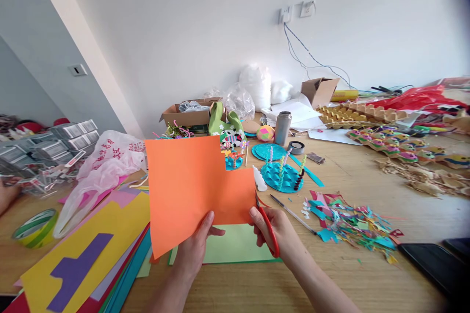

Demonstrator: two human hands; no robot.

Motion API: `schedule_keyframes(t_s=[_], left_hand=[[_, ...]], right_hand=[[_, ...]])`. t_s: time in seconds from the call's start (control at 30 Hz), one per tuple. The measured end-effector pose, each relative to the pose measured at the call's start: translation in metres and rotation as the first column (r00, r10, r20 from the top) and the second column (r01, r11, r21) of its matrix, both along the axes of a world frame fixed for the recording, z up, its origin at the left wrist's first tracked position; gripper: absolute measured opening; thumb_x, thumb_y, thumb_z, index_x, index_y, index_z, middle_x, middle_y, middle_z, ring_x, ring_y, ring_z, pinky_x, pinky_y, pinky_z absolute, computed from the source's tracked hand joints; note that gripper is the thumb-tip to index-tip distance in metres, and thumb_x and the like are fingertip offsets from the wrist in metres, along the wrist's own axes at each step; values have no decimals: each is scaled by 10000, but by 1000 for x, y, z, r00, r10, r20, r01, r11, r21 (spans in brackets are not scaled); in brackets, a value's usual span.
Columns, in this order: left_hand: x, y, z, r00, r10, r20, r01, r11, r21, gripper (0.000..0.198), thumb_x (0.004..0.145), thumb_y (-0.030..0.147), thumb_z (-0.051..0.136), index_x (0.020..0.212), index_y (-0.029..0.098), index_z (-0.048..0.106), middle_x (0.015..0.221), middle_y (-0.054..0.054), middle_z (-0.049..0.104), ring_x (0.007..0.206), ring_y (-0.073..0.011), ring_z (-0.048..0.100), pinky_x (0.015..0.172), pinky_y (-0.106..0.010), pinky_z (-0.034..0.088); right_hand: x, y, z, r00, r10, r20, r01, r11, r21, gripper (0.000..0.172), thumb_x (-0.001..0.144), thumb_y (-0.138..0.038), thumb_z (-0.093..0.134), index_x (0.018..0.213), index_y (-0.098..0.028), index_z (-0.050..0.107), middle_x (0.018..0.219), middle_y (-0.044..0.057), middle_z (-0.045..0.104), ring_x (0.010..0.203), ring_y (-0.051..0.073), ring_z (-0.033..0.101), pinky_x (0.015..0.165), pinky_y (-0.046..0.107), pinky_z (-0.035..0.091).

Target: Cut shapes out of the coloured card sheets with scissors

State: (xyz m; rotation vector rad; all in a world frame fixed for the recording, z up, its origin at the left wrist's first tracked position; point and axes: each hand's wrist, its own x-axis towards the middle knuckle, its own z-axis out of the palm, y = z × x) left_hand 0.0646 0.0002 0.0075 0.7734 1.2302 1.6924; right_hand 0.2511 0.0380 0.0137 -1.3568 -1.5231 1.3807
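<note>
My left hand grips the lower edge of an orange sheet of paper, thumb in front. The sheet stands raised above the table and has a rectangular notch out of its upper right corner. In my right hand is a pair of scissors with red handles, its blades pointing up at the sheet's right edge. Whether the blades touch the paper is hard to make out. Below both hands a light green sheet lies on a darker green one.
Coloured paper with a purple cut piece lies left, near a green tape roll. Paper scraps, a pen and a phone lie right. Behind are a blue craft disc, a metal bottle and egg trays.
</note>
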Motion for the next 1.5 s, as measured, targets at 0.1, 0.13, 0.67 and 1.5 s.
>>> schedule_keyframes(t_s=[0.1,0.13,0.67,1.5], left_hand=[[0,0,-1,1000,-13,-4,13,1000,-9,569,679,335,817,1193,242,591,1273,-91,608,767,-205,670,547,-356,626],[0,0,0,1000,-23,-4,23,1000,-12,582,683,332,815,1209,245,579,1284,-95,600,776,-207,670,551,-355,626],[3,0,2,995,-25,97,30,999,-45,571,635,311,850,1141,230,599,1132,-71,614,843,-211,644,501,-298,603],[8,-1,4,993,-39,108,43,998,-40,742,626,323,855,1290,280,527,1296,-100,581,878,-223,645,517,-301,606]], right_hand=[[1,0,2,999,0,33,-1,999,44,546,794,-692,531,609,-179,499,494,-14,531,422,111,559,407,194,347],[1,0,2,999,3,36,-5,999,44,548,790,-698,528,615,-179,500,501,-13,534,426,113,561,405,195,346],[-1,2,-2,999,-17,31,15,998,65,524,783,-676,563,623,-183,486,527,-47,447,406,107,542,391,193,333],[0,3,-5,998,-31,-45,30,999,-22,565,780,-703,540,618,-162,529,476,-47,481,333,75,490,336,170,319]])
